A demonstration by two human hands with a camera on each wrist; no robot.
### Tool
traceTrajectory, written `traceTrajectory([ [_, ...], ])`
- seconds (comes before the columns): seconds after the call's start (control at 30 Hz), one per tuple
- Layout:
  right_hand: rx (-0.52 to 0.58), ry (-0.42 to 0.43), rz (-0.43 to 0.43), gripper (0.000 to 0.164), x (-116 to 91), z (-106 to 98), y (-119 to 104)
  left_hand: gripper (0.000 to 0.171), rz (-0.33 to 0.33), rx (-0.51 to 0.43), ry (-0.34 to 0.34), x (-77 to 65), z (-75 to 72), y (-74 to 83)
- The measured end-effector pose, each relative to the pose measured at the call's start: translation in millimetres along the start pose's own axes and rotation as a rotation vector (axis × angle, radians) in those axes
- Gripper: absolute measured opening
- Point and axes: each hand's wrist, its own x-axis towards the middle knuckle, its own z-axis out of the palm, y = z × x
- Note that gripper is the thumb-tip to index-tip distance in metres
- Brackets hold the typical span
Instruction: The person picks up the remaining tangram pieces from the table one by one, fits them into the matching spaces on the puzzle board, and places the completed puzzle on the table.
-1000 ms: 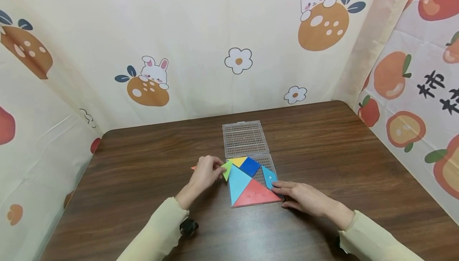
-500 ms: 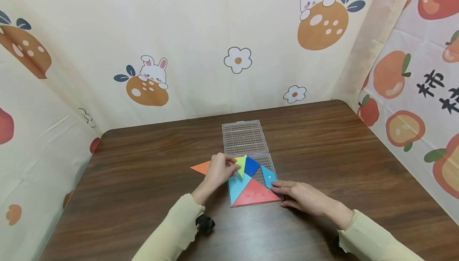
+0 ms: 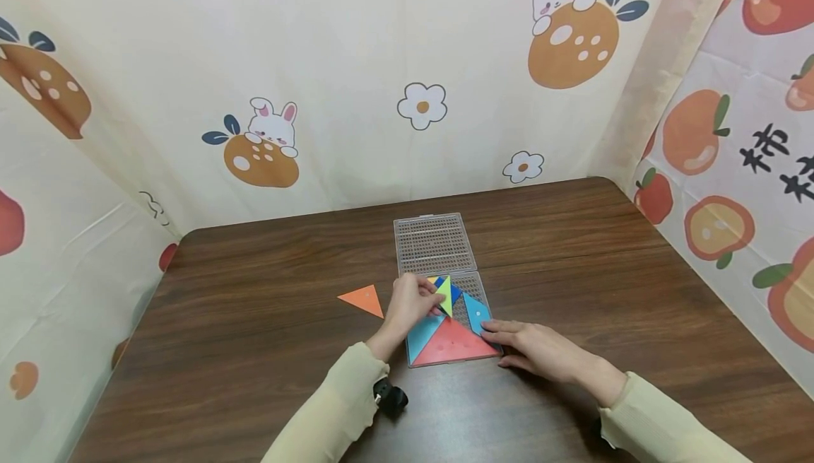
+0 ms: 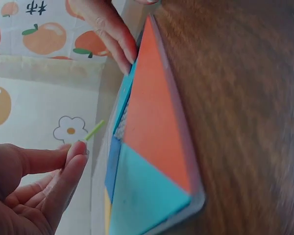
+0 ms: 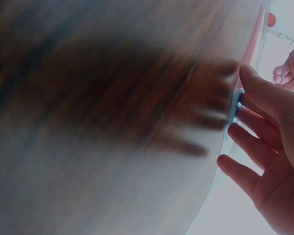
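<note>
My left hand [image 3: 409, 303] pinches a yellow-green tangram triangle [image 3: 447, 297] between thumb and fingertips, over the tangram tray [image 3: 472, 282]. In the left wrist view the triangle [image 4: 94, 130] shows edge-on, raised above the tray. Fingers of my right hand [image 3: 547, 353] rest extended on the blue parallelogram [image 3: 476, 309] at the tray's right side, thumb by the near corner. A large red triangle [image 3: 453, 345] fills the near part. Left of it lies a light blue triangle [image 3: 420, 337], partly covered by my left hand. Behind are a dark blue square [image 3: 456, 295] and a mostly hidden yellow triangle [image 3: 432, 280].
An orange triangle [image 3: 365, 300] lies on the wooden table [image 3: 267, 314], left of the tray. The clear, gridded lid [image 3: 434, 244] lies opened flat behind the tray. A patterned curtain [image 3: 356, 39] hangs along the table's back edge.
My left hand has moved right with the yellow-green triangle, from the tray's left edge to above its middle, uncovering the orange triangle. My right hand has stayed in place.
</note>
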Motion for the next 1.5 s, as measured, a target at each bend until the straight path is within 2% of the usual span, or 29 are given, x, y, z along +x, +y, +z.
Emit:
traceTrajectory([
  [0.17,-0.01,0.024,-0.019,0.041,-0.2,0.6,0.8,0.009,-0.065,-0.027,0.0,1.9,8.6,-2.7],
  [0.4,-0.003,0.019,-0.016,0.041,-0.6,1.1,0.4,0.009,-0.078,-0.042,-0.005,3.3,18.3,-2.0],
  [0.67,0.01,-0.001,0.019,0.041,-0.6,1.0,1.1,0.009,-0.152,-0.059,-0.018,3.3,27.6,-1.1],
  [0.97,0.002,0.008,0.014,0.041,-0.5,1.7,1.5,0.01,-0.141,-0.065,-0.025,2.3,30.5,0.0],
  [1.2,0.013,-0.005,0.032,0.042,0.3,1.3,1.1,0.017,-0.138,-0.043,-0.029,2.6,32.8,1.5],
  [1.37,0.013,-0.008,0.035,0.042,0.5,0.9,0.2,0.017,-0.135,0.011,-0.032,3.4,33.9,0.8],
  [1.5,0.01,-0.001,0.027,0.042,0.5,0.9,0.1,0.013,-0.09,0.099,-0.04,4.0,35.2,0.5],
])
